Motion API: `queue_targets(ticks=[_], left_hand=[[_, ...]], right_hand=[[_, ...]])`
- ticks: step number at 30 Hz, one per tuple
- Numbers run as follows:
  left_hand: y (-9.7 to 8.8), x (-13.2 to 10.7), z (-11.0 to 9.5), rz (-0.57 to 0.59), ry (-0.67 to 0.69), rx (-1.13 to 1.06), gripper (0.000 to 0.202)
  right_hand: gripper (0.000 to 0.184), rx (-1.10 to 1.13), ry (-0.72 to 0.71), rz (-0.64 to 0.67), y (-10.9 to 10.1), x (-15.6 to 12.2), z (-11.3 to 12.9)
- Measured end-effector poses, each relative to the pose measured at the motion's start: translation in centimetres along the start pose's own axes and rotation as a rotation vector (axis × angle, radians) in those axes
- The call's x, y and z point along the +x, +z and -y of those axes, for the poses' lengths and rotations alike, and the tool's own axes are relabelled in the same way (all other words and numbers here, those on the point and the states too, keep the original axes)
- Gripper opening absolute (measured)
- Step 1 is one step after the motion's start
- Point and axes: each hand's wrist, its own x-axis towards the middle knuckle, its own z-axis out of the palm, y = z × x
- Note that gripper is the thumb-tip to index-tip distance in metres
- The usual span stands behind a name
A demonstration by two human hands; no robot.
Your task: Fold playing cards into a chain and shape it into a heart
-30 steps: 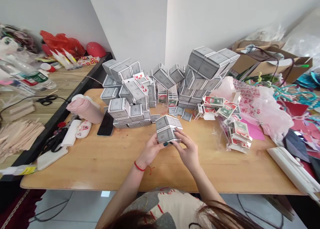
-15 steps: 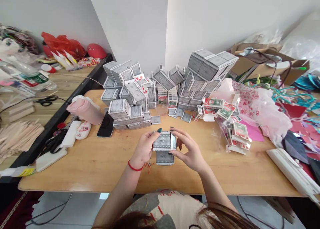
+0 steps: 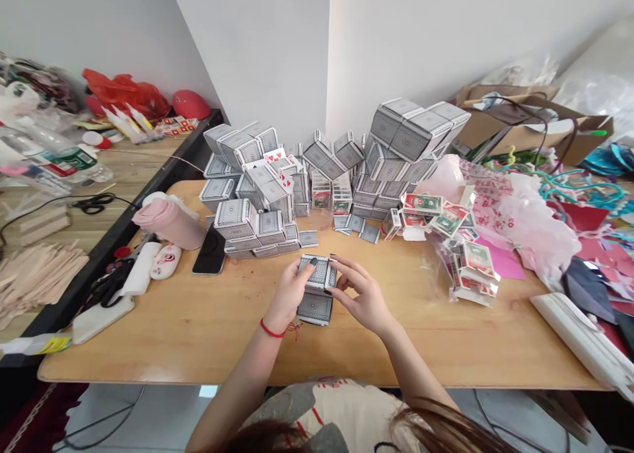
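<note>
Near the front middle of the table, my left hand (image 3: 288,291) grips a box folded from grey-backed playing cards (image 3: 317,274), thumb on its top face. The fingertips of my right hand (image 3: 365,296) pinch the same box at its right edge, where a pale folded strip shows. A second grey-patterned card box (image 3: 315,308) sits just in front of it, touching or joined; I cannot tell which. The undersides of both boxes are hidden.
Stacked card-box structures stand behind, at left (image 3: 235,218) and right (image 3: 416,133). Loose cards (image 3: 369,233) lie before them. Opened red card packs (image 3: 478,261) and a plastic bag (image 3: 520,222) are at right; a phone (image 3: 209,251) and pink cup (image 3: 168,222) at left.
Both hands and the card boxes have shifted slightly left. The held box has tilted a little, and more of the front box now shows.
</note>
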Motion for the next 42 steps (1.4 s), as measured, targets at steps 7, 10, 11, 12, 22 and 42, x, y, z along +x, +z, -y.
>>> queue_targets(ticks=[7,10,11,12,22,42], left_hand=[[-0.2,0.5,-0.1,-0.015,-0.048,-0.028,0.028],[-0.3,0.6,-0.2,0.001,-0.047,-0.041,0.027],[-0.3,0.6,-0.2,0.006,-0.045,-0.046,0.026],[-0.3,0.7,-0.2,0.007,-0.043,-0.05,0.026],[-1.0,0.7,-0.2,0.03,-0.002,0.062,0.025],[0.0,0.0,-0.7,0.123,0.129,0.345,0.031]], right_hand=[[0.027,-0.15,-0.08,-0.05,0.4,0.2,-0.8],[0.029,-0.132,-0.07,-0.05,0.4,0.2,-0.7],[0.03,-0.121,-0.065,-0.052,0.5,0.1,-0.7],[0.03,-0.111,-0.062,-0.055,0.5,0.1,-0.7],[0.025,-0.129,-0.093,-0.071,0.9,0.4,-0.7],[0.013,-0.168,-0.105,-0.048,0.3,-0.1,-1.0]])
